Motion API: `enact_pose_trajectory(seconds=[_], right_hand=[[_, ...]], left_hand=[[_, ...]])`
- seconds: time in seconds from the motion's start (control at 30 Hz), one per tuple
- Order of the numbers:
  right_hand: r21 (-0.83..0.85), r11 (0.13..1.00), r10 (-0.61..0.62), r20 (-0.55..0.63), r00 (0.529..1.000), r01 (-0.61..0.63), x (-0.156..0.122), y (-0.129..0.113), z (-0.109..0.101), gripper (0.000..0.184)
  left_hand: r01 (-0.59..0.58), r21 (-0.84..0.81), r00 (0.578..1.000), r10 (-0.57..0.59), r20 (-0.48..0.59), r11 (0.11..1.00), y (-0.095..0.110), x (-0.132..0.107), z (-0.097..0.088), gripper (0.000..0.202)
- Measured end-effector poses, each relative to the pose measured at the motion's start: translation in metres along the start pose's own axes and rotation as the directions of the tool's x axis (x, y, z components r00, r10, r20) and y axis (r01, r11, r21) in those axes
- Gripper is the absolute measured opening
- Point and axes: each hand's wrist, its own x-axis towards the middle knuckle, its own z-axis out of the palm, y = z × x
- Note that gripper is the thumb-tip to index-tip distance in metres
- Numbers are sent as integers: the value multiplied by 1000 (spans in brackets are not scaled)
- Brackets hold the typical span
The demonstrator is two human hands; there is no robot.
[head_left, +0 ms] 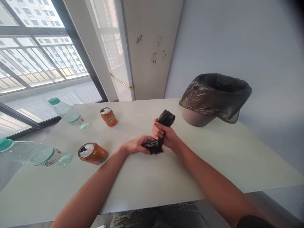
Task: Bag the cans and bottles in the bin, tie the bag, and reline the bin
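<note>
Over the middle of the table, both hands hold a bunched black plastic bag [166, 118]. My right hand [163, 133] is wrapped round its upper length, and a gathered end sticks out above the fist. Below and to the left, my left hand [140, 144] is closed on the lower, folded part, with the thumb on top. Most of the left fingers are hidden behind the bag. Left of my left hand stand two orange soda cans, the nearer can [93, 154] and the farther can [108, 117], both with opened tops.
At the right back stands a bin [198, 118] lined with a dark plastic bag [201, 98]. Two clear bottles with green caps, a nearer bottle [33, 153] and a farther bottle [67, 113], are at the table's left. A fridge [152, 76] stands behind the white table [147, 186].
</note>
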Motion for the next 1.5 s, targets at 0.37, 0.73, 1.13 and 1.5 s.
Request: enact_pose_trajectory(seconds=[0.37, 0.73, 1.13, 1.5], right_hand=[[-553, 829, -94, 11, 995, 85, -8, 12, 13, 38], [42, 999, -15, -94, 995, 19, 4, 2, 5, 60], [-966, 185, -444, 84, 892, 183, 3, -4, -31, 31], [-724, -642, 53, 285, 957, 252, 10, -3, -15, 26]], left_hand=[[-16, -137, 981, -11, -192, 990, -17, 1, 1, 48], [68, -72, 992, -75, -99, 995, -9, 7, 5, 13], [93, -306, 968, -158, -196, 947, -12, 8, -4, 33], [98, -211, 975, -136, -176, 973, -10, 5, -1, 68]])
